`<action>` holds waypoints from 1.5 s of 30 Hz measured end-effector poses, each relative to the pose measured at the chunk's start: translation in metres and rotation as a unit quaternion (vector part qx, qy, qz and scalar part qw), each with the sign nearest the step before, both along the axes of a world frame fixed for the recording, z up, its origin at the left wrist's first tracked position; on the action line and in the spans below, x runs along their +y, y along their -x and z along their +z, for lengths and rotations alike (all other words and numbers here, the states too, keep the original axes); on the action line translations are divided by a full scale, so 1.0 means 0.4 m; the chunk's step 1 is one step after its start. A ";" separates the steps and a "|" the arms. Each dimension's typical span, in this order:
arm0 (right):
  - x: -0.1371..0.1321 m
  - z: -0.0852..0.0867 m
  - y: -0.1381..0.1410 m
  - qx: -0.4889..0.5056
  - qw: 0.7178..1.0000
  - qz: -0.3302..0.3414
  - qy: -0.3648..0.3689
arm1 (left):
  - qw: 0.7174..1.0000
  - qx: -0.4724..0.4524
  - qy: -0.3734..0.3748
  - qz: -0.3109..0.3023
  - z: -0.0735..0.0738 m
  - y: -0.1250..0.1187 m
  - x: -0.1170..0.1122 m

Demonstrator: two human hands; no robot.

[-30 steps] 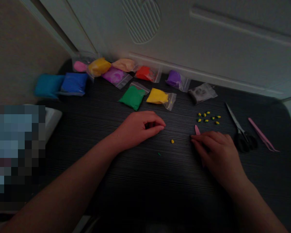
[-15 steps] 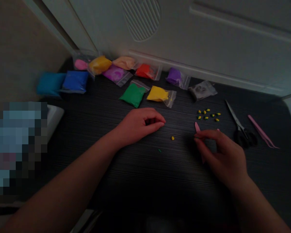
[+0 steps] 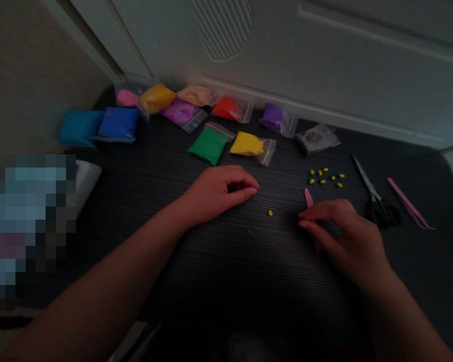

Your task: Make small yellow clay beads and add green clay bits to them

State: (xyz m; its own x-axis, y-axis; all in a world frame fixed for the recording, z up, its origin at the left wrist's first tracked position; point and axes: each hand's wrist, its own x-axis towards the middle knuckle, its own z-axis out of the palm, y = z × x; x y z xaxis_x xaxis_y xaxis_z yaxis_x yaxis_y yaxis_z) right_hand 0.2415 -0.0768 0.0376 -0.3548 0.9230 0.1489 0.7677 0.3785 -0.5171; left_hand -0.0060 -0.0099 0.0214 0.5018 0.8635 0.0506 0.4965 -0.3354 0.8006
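Note:
My left hand [image 3: 226, 188] rests on its side on the dark table, closed, thumb tip against the fingertips and nothing visible between them. My right hand [image 3: 347, 236] pinches thumb and forefinger together; whatever is between them is too small to make out. Beneath it lies a pink modelling tool [image 3: 308, 197], partly covered by the hand. Between the two hands sit a small yellow clay ball [image 3: 270, 213] and, nearer me, a thin green clay sliver [image 3: 249, 232]. Beyond my right hand is a group of several tiny yellow-and-green clay pieces [image 3: 322, 181].
Black-handled scissors [image 3: 370, 188] and pink tweezers [image 3: 407, 201] lie at the right. Bags of green clay [image 3: 209, 145] and yellow clay [image 3: 246, 144] lie past my left hand, with several other coloured bags behind, by the white panel [image 3: 324, 60]. A pale object at the left is partly pixelated.
My right hand has shifted slightly left, its pinched fingertips now a little past the pink tool. My left hand keeps its place; the whole view has moved slightly.

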 end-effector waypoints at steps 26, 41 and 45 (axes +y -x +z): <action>-0.004 -0.001 -0.010 0.015 0.997 -0.036 0.069 | 1.000 -0.002 -0.008 0.000 0.000 0.000 -0.001; -0.006 -0.005 0.006 0.031 0.996 -0.053 0.059 | 1.000 -0.002 -0.009 0.005 0.001 -0.001 -0.001; -0.004 -0.006 0.004 0.000 0.999 -0.037 0.033 | 1.000 -0.004 -0.007 0.002 0.002 -0.002 -0.002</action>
